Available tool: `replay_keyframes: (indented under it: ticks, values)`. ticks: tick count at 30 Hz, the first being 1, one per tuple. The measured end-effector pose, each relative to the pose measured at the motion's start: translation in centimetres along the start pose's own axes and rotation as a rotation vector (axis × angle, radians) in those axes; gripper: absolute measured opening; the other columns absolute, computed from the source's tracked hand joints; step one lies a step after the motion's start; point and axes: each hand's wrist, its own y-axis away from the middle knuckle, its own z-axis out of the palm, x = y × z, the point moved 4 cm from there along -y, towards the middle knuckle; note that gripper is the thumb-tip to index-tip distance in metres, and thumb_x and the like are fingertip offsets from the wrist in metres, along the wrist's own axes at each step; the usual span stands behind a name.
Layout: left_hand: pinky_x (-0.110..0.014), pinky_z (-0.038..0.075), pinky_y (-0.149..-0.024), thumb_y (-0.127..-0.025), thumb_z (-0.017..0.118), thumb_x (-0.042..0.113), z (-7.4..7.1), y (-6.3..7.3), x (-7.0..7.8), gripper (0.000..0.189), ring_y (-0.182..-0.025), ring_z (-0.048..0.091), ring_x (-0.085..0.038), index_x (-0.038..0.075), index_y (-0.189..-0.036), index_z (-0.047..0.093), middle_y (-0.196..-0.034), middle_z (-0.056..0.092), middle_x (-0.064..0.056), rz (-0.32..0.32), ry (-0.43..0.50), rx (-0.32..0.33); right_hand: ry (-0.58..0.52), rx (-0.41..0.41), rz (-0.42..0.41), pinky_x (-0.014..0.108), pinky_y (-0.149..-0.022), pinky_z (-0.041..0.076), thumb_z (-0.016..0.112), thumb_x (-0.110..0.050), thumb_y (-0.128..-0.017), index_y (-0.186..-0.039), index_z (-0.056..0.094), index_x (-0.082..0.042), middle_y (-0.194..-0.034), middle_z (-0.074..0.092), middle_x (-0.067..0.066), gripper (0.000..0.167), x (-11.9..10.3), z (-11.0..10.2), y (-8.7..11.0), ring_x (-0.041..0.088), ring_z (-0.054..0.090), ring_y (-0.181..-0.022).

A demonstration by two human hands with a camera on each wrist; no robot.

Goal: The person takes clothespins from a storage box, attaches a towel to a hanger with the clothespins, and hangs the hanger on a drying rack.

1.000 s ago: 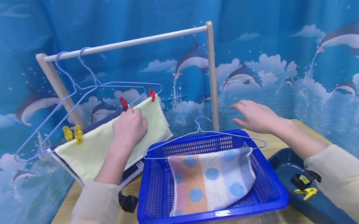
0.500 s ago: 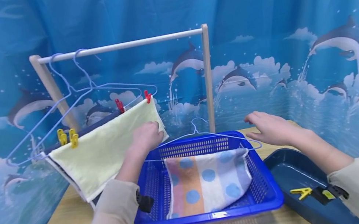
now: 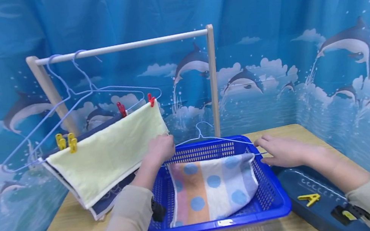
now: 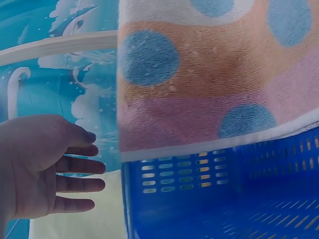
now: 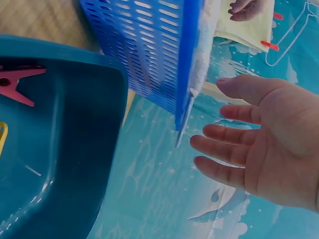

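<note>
A blue hanger [image 3: 227, 139] lies across the back of a blue basket [image 3: 218, 224], threaded through or under a spotted, striped towel [image 3: 196, 186]. Near the hanger's left end is my left hand [image 3: 162, 148]; the left wrist view shows its fingers extended, apart from the towel, holding nothing. My right hand [image 3: 282, 151] hovers by the hanger's right end. In the right wrist view its fingers are loosely bent, with a gap between them and the hanger tip [image 5: 184, 122]. Behind my left hand hangs a pale yellow towel [image 3: 113, 150] clipped to a hanger.
A rack with a metal bar [image 3: 129, 46] holds two hangers with towels. Yellow clothespins [image 3: 72, 142] and red clothespins [image 3: 151, 100] clip these. Right of the basket stands a dark blue tub [image 3: 302, 178] containing a yellow clothespin [image 3: 309, 199] and a red clothespin [image 5: 17, 84].
My left hand has moved right and down from the hanging yellow towel to the basket's left back corner. The right hand has come down to the hanger's right end.
</note>
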Motion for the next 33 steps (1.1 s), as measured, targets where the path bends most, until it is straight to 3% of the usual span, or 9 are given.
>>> replay_keyframes:
  ticks: [10, 14, 21, 33]
  values:
    - [-0.046, 0.048, -0.075, -0.080, 0.059, 0.007, 1.4, 0.0, 0.5, 0.021, -0.084, 0.058, -0.028, 0.007, -0.101, 0.063, -0.089, 0.061, -0.008, -0.021, -0.018, -0.079, 0.001, -0.056, -0.061, 0.040, -0.072, 0.048, 0.064, -0.016, -0.086, -0.113, 0.056, -0.006, -0.100, 0.054, 0.006, 0.030, -0.3, 1.4, 0.0, 0.020, 0.057, -0.086]
    - [-0.046, 0.049, -0.072, -0.078, 0.061, 0.006, 1.6, 0.0, 0.4, 0.020, -0.082, 0.059, -0.028, 0.007, -0.098, 0.064, -0.088, 0.061, -0.008, -0.011, -0.027, -0.067, -0.009, -0.063, -0.063, 0.038, -0.070, 0.047, 0.063, -0.014, -0.087, -0.112, 0.058, -0.005, -0.097, 0.054, 0.003, 0.027, -0.3, 1.5, 0.1, 0.016, 0.055, -0.083]
    - [-0.044, 0.050, -0.062, -0.077, 0.060, 0.005, 1.5, 0.0, 0.5, 0.006, -0.075, 0.059, -0.027, 0.008, -0.081, 0.063, -0.080, 0.061, -0.007, 0.012, -0.043, -0.043, -0.020, -0.089, -0.048, 0.038, -0.071, 0.047, 0.061, -0.015, -0.088, -0.112, 0.058, -0.003, -0.096, 0.056, 0.001, 0.027, -0.3, 1.6, 0.0, 0.017, 0.055, -0.085]
    - [-0.036, 0.048, -0.058, -0.079, 0.060, 0.005, 1.0, 0.5, 0.6, 0.006, -0.066, 0.053, -0.019, 0.011, -0.077, 0.060, -0.071, 0.055, -0.002, 0.030, -0.033, -0.165, -0.028, -0.103, -0.043, 0.039, -0.074, 0.048, 0.061, -0.017, -0.088, -0.114, 0.059, -0.001, -0.098, 0.057, 0.003, 0.031, -0.4, 1.6, -0.1, 0.020, 0.056, -0.088]
